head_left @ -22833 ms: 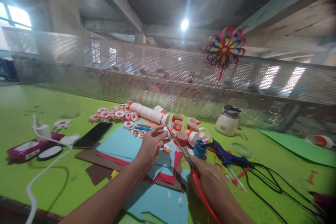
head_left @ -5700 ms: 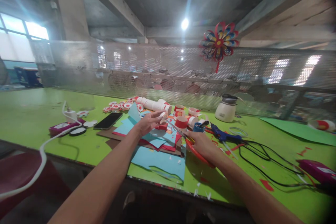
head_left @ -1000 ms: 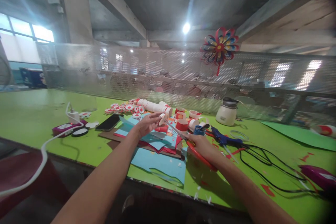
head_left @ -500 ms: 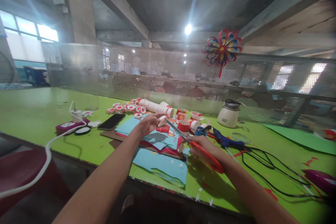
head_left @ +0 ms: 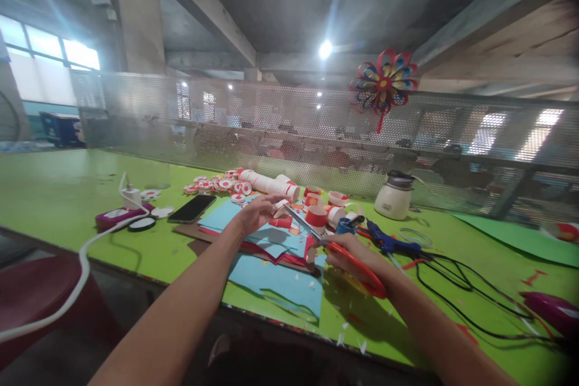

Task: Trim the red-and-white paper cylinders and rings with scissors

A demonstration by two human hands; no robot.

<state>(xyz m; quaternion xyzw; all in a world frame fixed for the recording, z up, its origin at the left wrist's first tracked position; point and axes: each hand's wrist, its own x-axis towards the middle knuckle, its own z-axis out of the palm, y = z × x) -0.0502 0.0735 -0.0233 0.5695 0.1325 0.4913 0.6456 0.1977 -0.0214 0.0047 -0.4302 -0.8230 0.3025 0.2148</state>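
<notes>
My left hand [head_left: 257, 216] is closed in a pinch on a small white paper piece [head_left: 281, 207], which looks like cut paper cup material. My right hand [head_left: 347, 251] grips scissors [head_left: 357, 266] with red-orange handles. Their blades point up and left, with the tips right at the paper piece. Below both hands lie a stack of light blue paper [head_left: 221, 217] and red sheets on brown cardboard. Just beyond the blades stands a red and white paper cup piece [head_left: 315, 218], with more cut cups around it.
At left are a phone [head_left: 192, 209], a heap of red-white discs [head_left: 210, 184] and a purple power strip [head_left: 118, 217] with a white cable. On the right lie a blue glue gun [head_left: 392, 243], black cables and a cream jug [head_left: 392, 198]. A perforated metal screen [head_left: 289, 114] borders the table.
The white paper piece has turned slightly at the fingertips of my left hand. Both hands and the scissors stay almost in the same place.
</notes>
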